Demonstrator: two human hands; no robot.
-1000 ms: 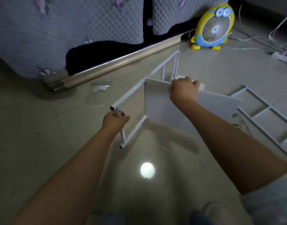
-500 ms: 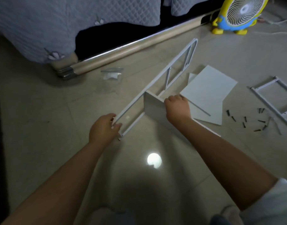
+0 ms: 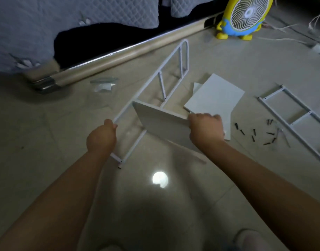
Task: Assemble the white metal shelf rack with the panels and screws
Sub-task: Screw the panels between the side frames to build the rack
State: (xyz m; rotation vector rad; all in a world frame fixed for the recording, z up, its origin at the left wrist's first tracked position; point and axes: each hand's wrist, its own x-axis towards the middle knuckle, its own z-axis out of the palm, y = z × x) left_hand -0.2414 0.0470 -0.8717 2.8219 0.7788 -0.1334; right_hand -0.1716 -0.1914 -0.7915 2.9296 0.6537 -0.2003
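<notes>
The left hand (image 3: pixel 101 137) is closed round the near rail of a white tube frame (image 3: pixel 146 86); its fingers are mostly hidden behind the back of the hand. The right hand (image 3: pixel 206 128) grips the top edge of a white panel (image 3: pixel 161 122), fingers curled over the far side and out of sight. The right forearm covers the panel's lower corner. Whether the panel is fixed to the frame where they meet cannot be told.

The frame stands tilted at centre frame, its rounded end pointing to the upper right. The panel stands on edge against it. More flat panels (image 3: pixel 213 98) lie just beyond, with black screws (image 3: pixel 253 132) scattered to their right. A second frame (image 3: pixel 300 118) lies flat, cut off by the right edge.

The floor (image 3: pixel 46 160) is pale glossy tile with a round light glare (image 3: pixel 160 179). A quilted bed cover (image 3: pixel 28 33) fills the upper left, and a yellow fan (image 3: pixel 246 13) is cropped at the top.
</notes>
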